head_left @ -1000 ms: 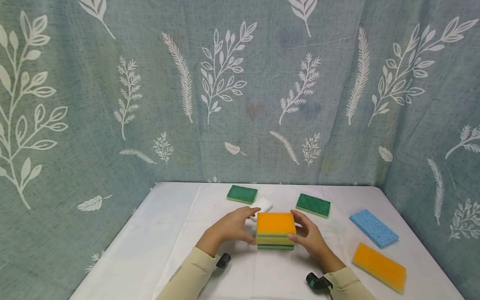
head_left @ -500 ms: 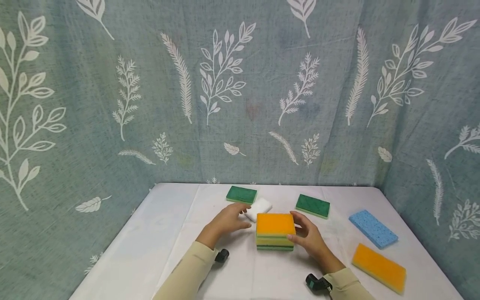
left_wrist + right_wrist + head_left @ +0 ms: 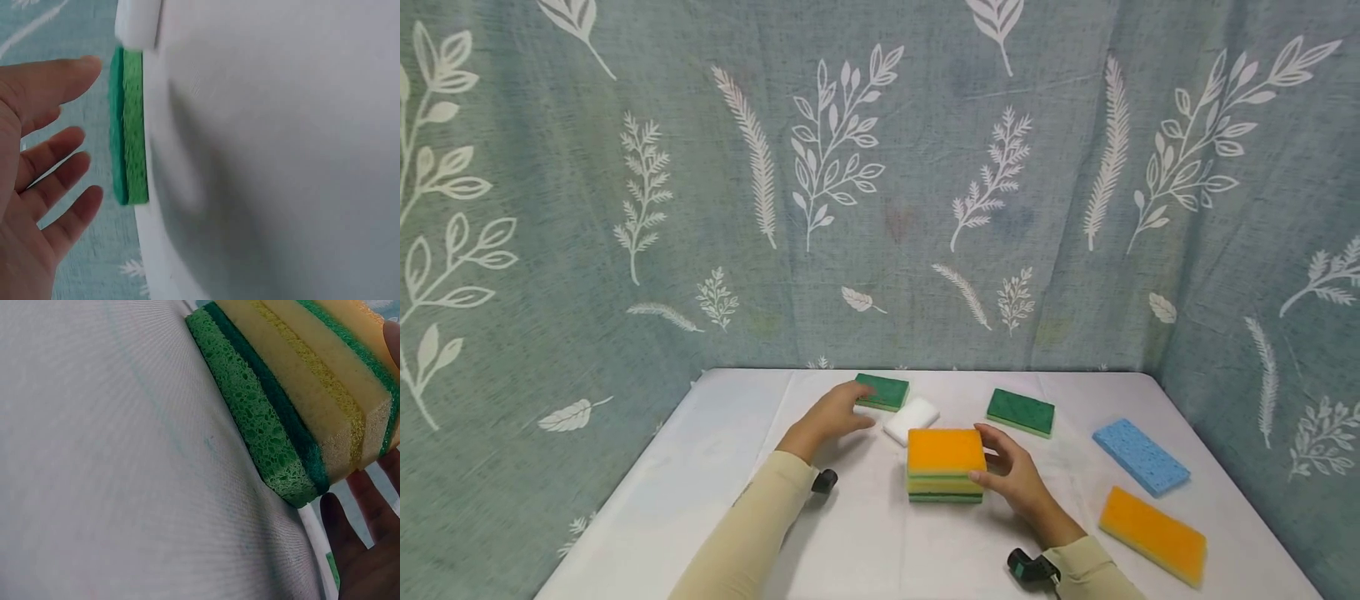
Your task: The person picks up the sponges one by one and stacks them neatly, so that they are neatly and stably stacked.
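Observation:
In the head view a stack of sponges (image 3: pixel 946 454), orange on top, stands on the white cloth. My right hand (image 3: pixel 1018 479) holds the stack's right end, thumb at the front corner and forefinger at the back. Green, yellow and cream layers show in the right wrist view, where fingers (image 3: pixel 375 512) lie along the stack's side. My left hand (image 3: pixel 831 414) hovers with spread, slightly bent fingers, holding nothing, beside a dark green-topped sponge (image 3: pixel 887 393) at the back. The left wrist view shows a gap between the fingers and that sponge (image 3: pixel 134 125).
A white block (image 3: pixel 912 419) lies between the stack and the back-left green sponge. Another green sponge (image 3: pixel 1020 412) lies behind the right hand. Further right are a blue sponge (image 3: pixel 1141 457) and an orange sponge (image 3: pixel 1152 536). A patterned curtain (image 3: pixel 880 208) encloses the table's back and sides.
My left hand has left the stack's left side and moved back and left, past the white block to the green sponge. The right hand stays on the stack.

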A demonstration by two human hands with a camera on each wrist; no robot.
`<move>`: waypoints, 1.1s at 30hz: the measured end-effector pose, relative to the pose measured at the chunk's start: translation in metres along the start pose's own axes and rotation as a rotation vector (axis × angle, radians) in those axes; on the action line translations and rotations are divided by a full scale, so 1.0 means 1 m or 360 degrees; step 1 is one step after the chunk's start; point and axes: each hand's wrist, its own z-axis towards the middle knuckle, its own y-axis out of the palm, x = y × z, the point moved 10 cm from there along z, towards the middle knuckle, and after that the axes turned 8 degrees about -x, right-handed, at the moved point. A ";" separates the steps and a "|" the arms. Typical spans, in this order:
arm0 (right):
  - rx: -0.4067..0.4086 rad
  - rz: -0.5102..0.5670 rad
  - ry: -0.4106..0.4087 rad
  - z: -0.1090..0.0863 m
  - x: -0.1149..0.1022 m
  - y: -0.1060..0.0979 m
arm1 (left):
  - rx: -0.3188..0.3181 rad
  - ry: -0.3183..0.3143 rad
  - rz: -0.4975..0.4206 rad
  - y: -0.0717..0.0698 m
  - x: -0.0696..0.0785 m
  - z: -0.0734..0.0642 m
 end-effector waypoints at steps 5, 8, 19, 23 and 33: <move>-0.0004 0.0020 -0.0006 0.000 0.001 0.000 | 0.0082 -0.0031 0.0045 -0.015 -0.017 0.013; -0.0009 0.0038 0.0009 0.000 0.004 0.000 | 0.0128 -0.0008 0.0023 -0.020 -0.027 0.021; -0.0005 0.0032 0.0079 0.001 0.009 0.001 | 0.0000 -0.0068 0.0030 -0.012 -0.035 0.044; -0.0019 0.0021 0.0115 0.002 0.010 0.003 | -0.0069 -0.0071 0.0097 -0.005 -0.032 0.054; -0.0079 0.0007 0.0094 -0.003 -0.024 0.003 | -0.0126 -0.0118 -0.0101 0.006 -0.042 0.066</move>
